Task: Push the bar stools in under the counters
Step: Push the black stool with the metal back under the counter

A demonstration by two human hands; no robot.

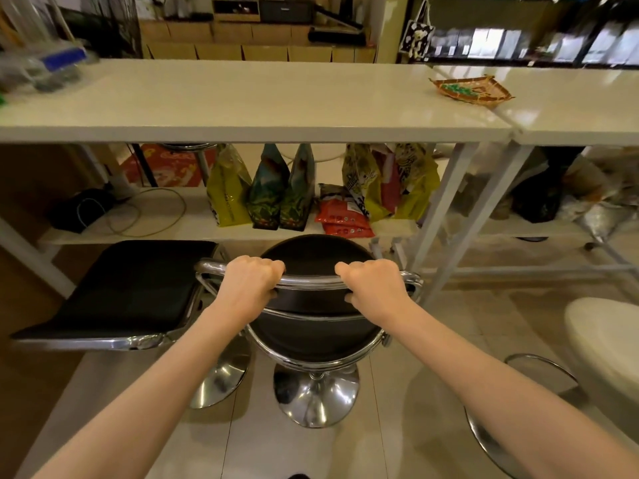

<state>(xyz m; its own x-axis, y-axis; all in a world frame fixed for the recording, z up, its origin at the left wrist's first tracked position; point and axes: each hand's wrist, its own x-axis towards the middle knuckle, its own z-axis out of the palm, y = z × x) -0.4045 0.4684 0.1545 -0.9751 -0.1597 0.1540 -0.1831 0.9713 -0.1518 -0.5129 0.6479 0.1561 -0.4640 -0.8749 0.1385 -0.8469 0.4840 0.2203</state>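
Round black bar stool (313, 257), chrome backrest rail (311, 281) and dome base, just before the white counter (242, 129); rail gripped by left hand (250, 281) and right hand (375, 285), set apart.

Black stool (311, 257) – chrome rail (311, 281) – white counter (242, 98)

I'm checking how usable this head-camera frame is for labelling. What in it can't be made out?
- Items at the counter's far left: motion-blurred.
- White stool: cut by right edge.
- Round stool's pedestal: hidden by its seat.
- Fingers of left hand and right hand: tips curl behind the chrome backrest bar.
- Back shelves: blurred.
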